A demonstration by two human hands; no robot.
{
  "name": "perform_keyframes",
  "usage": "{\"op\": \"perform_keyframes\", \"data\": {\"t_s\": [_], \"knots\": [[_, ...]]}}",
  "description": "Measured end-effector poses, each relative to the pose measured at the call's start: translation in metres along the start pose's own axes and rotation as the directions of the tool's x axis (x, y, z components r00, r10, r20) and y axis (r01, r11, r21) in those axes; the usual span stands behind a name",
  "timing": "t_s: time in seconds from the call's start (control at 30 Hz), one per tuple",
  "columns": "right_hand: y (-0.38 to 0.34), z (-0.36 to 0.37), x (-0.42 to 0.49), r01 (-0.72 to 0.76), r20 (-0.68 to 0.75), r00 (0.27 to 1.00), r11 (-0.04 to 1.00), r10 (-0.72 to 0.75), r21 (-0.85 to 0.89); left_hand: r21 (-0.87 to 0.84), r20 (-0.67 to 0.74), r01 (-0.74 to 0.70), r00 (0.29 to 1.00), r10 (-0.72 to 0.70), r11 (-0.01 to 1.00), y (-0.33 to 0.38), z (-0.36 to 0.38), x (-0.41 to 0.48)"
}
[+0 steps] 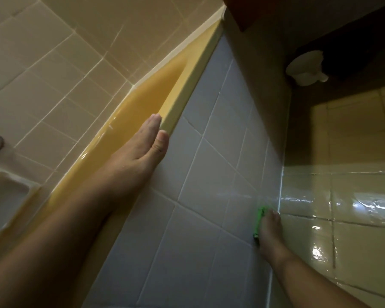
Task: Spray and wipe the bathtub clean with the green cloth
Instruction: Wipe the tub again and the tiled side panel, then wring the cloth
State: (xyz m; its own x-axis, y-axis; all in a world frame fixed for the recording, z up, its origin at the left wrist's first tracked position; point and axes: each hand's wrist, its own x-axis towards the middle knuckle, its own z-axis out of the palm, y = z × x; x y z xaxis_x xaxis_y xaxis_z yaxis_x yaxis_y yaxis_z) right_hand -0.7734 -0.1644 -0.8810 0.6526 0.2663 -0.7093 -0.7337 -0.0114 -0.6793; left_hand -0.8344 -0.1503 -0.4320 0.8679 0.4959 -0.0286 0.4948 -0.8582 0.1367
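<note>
A tiled bathroom: the yellow bathtub (142, 94) runs along the beige wall, its outer side faced with white tiles (198, 174) down to a glossy wet floor (353, 218). The left hand (140, 143) rests on the tub's rim, fingers straight and pressed together, likely a brace while leaning over. The right hand (270, 230) presses the green cloth (260, 218) against the tiled side's bottom edge, just above the floor. Its fingers seem to lie flat on the cloth, though the view is dim.

Green cloth (259, 221) — crumpled low against tiled side of yellow bathtub (188, 85).
</note>
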Motion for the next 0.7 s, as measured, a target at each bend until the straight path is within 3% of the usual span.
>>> {"op": "perform_keyframes", "data": {"t_s": [0.1,0.23,0.27,0.33,0.47,0.57,0.63,0.7], "knots": [[-0.042,0.016,-0.031,0.063,-0.061,0.996,0.998,-0.062,0.026,0.002,0.01,-0.007,1.0,0.007,1.0,-0.002,-0.001,0.002],[-0.123,0.029,-0.141,0.43,-0.032,0.903,0.902,-0.429,0.035,-0.034,0.0,-0.009,1.0,0.009,0.999,-0.006,0.0,0.008],[-0.137,0.032,-0.168,0.572,-0.023,0.82,0.82,-0.572,0.014,-0.048,-0.004,-0.016,1.0,0.016,0.999,-0.008,0.001,0.009],[-0.163,0.04,-0.206,0.833,0.033,0.552,0.548,-0.834,-0.075,-0.084,-0.019,-0.027,0.999,0.026,0.996,-0.012,0.001,0.011],[-0.222,0.033,-0.225,0.938,0.397,0.291,0.342,-0.87,0.061,-0.163,-0.029,-0.031,0.999,0.026,0.986,-0.013,0.001,0.013],[-0.241,0.022,-0.2,0.973,0.453,0.139,0.207,-0.881,0.104,-0.151,-0.019,-0.037,0.999,0.035,0.988,-0.01,0.0,0.015],[-0.236,0.021,-0.173,0.972,0.431,0.148,0.21,-0.89,0.101,-0.115,-0.011,-0.036,0.999,0.035,0.993,-0.006,0.0,0.018],[-0.225,0.018,-0.148,0.919,0.405,0.319,0.384,-0.857,0.087,-0.094,-0.003,-0.023,1.0,0.022,0.995,-0.002,0.0,0.022]]}}
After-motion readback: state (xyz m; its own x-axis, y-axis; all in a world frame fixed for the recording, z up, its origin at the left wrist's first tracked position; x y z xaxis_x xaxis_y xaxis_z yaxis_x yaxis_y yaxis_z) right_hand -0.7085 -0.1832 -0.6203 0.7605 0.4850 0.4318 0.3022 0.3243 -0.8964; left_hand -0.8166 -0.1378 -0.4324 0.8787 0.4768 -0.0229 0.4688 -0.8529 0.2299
